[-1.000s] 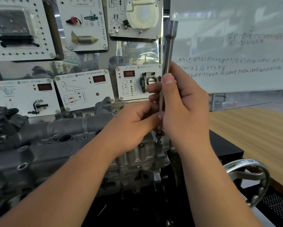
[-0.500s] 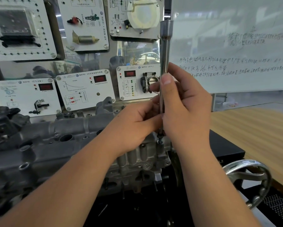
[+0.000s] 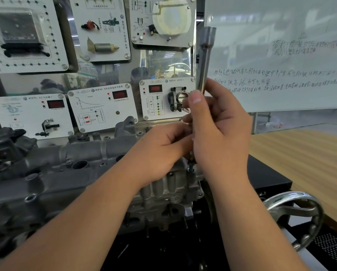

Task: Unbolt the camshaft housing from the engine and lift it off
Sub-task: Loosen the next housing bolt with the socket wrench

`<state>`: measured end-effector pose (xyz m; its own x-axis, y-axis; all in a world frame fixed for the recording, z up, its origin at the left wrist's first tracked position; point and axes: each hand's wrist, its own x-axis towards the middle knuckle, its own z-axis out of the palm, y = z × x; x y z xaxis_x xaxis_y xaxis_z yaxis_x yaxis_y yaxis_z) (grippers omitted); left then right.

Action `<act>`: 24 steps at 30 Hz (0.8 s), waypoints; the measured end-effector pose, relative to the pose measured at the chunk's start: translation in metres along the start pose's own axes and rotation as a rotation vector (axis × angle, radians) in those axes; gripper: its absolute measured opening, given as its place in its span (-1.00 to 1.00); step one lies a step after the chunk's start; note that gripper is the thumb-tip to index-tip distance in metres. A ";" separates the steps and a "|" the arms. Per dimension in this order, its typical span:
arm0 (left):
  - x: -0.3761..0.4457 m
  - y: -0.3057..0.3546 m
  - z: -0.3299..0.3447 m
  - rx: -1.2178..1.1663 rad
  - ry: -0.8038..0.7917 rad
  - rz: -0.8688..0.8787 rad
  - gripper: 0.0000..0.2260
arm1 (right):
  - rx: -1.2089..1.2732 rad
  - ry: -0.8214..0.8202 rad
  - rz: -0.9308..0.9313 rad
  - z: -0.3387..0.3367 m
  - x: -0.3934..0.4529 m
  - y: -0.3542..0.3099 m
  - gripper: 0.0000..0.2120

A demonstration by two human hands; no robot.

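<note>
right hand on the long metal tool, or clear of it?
Touching. The head view shows the right hand wrapped round the lower part of the long metal tool, thumb pressed against its front.

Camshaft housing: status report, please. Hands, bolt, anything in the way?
Both hands grip upright socket wrench. Bolt partly raised from camshaft housing. Housing not lifted. No obstruction visible.

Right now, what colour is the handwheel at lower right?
Shiny silver metal handwheel, clearest in the head view.
</note>
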<state>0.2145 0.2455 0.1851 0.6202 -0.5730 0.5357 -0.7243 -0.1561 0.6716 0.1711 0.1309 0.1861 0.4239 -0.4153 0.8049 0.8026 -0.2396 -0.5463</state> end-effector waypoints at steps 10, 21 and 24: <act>0.000 -0.001 0.001 -0.045 -0.008 -0.006 -0.82 | -0.049 -0.003 -0.012 -0.003 0.002 0.005 -0.71; -0.001 0.001 0.000 -0.011 0.015 -0.031 -0.71 | 0.007 0.002 -0.032 -0.002 -0.001 -0.002 -0.80; -0.002 0.005 -0.002 -0.063 -0.016 -0.064 -0.64 | 0.030 -0.038 0.022 -0.002 0.000 -0.002 -0.80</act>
<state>0.2106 0.2471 0.1881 0.6596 -0.5763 0.4825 -0.6623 -0.1419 0.7357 0.1689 0.1301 0.1865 0.4569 -0.3861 0.8013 0.8049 -0.2039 -0.5572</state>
